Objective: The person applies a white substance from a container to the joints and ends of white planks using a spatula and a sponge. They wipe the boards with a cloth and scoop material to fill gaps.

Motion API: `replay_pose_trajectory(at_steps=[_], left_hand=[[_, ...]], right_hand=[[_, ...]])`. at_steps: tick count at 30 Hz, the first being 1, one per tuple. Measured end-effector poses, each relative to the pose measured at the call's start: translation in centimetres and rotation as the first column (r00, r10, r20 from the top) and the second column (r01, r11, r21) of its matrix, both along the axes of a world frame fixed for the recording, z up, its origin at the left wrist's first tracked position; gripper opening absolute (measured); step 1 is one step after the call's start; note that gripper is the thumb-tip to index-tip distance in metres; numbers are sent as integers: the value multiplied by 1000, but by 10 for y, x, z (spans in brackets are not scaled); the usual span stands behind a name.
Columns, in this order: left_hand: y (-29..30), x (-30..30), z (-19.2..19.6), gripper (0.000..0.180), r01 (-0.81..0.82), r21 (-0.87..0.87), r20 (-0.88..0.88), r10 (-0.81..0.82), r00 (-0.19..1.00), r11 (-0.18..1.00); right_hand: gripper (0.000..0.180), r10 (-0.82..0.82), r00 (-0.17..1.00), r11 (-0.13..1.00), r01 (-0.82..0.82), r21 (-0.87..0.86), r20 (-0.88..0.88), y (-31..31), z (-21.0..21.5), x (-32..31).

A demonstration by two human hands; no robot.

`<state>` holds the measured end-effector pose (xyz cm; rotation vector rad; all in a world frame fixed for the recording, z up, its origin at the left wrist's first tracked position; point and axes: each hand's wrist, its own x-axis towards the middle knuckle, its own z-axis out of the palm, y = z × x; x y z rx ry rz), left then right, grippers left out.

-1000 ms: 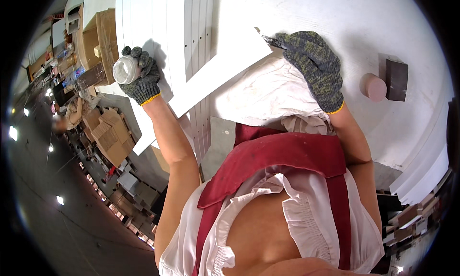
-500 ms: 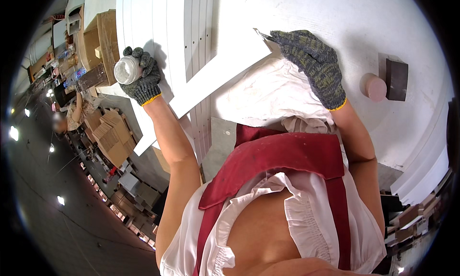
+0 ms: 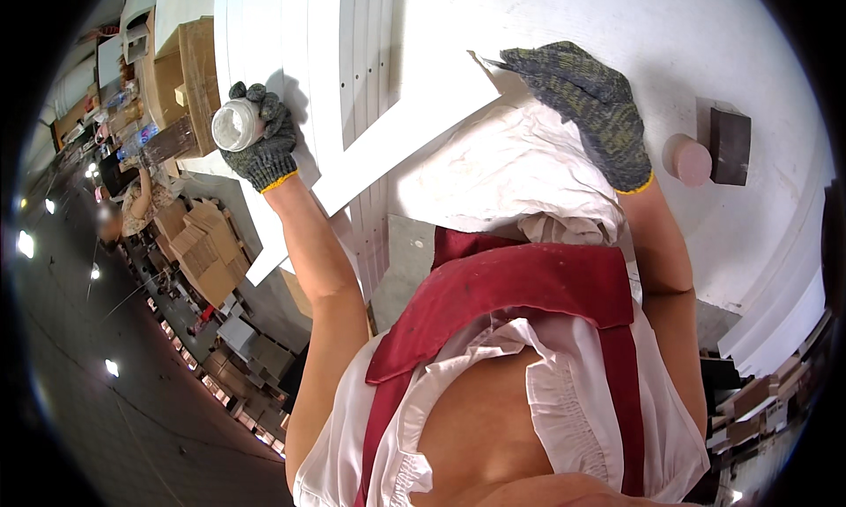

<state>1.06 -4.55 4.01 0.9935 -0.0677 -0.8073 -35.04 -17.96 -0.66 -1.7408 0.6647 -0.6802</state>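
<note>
Dark knit work gloves with yellow cuffs cover both hands. At the left, my left hand [image 3: 264, 141] wraps round a small open jar [image 3: 236, 125], with white stuff inside its mouth. My right hand [image 3: 582, 106] is closed, fingers together, on a thin tool [image 3: 495, 64]; its tip shows at the end of a long white board [image 3: 414, 141], and most of it is hidden in the glove. The board runs slantwise from under my left forearm up toward my right fingertips. Beneath its end lies a crumpled white cloth [image 3: 520, 168].
White slatted panels [image 3: 282, 31] and a strip with small holes [image 3: 366, 58] lie left of the board. On the white surface at right are a round pink block [image 3: 689, 161] and a dark block [image 3: 730, 146]. Cardboard boxes [image 3: 207, 251] and another person [image 3: 137, 209] appear far left.
My right hand has shifted slightly right and up, drawing the tool's tip back a little from the board's end corner. The left hand and jar have barely moved.
</note>
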Motion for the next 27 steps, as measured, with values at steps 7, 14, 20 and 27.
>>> replay_pose_trajectory(at_steps=[7,14,20,27], left_hand=[[7,12,-7,41,156,-87,-30,-159,987,984],[9,15,-7,45,141,-63,-22,-143,989,988],[6,12,-10,49,83,-22,-34,-84,996,996],[4,5,-1,33,135,-26,9,-135,991,991]], right_hand=[[34,-90,995,881,94,-464,31,6,-21,11],[34,-68,998,942,66,-329,4,11,-14,-1],[33,-87,996,892,86,-444,18,2,-24,8],[26,-53,998,902,38,-429,-24,13,-18,-9]])
